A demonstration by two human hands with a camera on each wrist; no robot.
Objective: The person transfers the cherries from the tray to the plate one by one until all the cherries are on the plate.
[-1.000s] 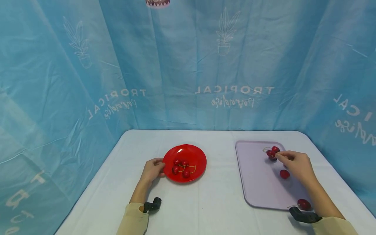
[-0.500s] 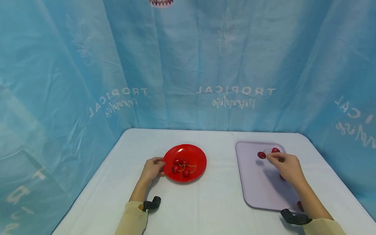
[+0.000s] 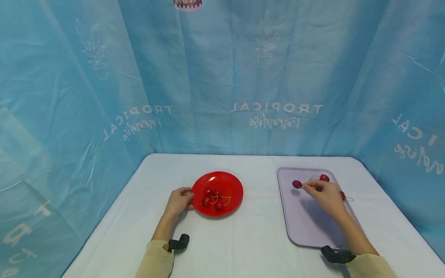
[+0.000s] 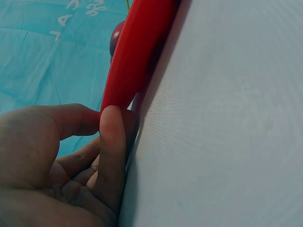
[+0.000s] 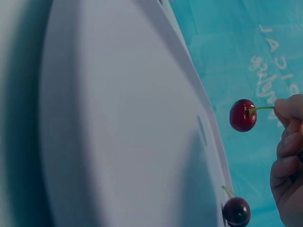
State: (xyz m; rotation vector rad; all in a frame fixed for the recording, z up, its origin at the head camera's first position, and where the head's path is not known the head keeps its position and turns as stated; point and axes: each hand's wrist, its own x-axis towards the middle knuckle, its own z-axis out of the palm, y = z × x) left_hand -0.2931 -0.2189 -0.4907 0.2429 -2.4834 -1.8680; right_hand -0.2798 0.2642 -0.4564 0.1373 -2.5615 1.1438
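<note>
A red plate (image 3: pixel 231 181) lies on the left of the table with several cherries (image 3: pixel 219 205) on it, their stems showing. My left hand (image 3: pixel 179 200) pinches the plate's left rim, thumb above and fingers under it, as the left wrist view shows. Over the lilac tray (image 3: pixel 295 231) my right hand (image 3: pixel 326 196) pinches the green stem of a cherry (image 5: pixel 243 115) between thumb and finger. That cherry hangs above the tray, clear of its surface. More cherries remain on the tray: one (image 3: pixel 324 178) near the far edge, another (image 3: pixel 342 195) partly behind the hand.
A white cloth (image 3: pixel 257 216) covers the table between plate and tray. Blue printed curtains (image 3: pixel 215 77) surround the table at the back and sides. Black cameras sit on both wrists.
My right hand has lifted a cherry by its stem from the far right of the tray and carried it left. The left hand stays at the plate.
</note>
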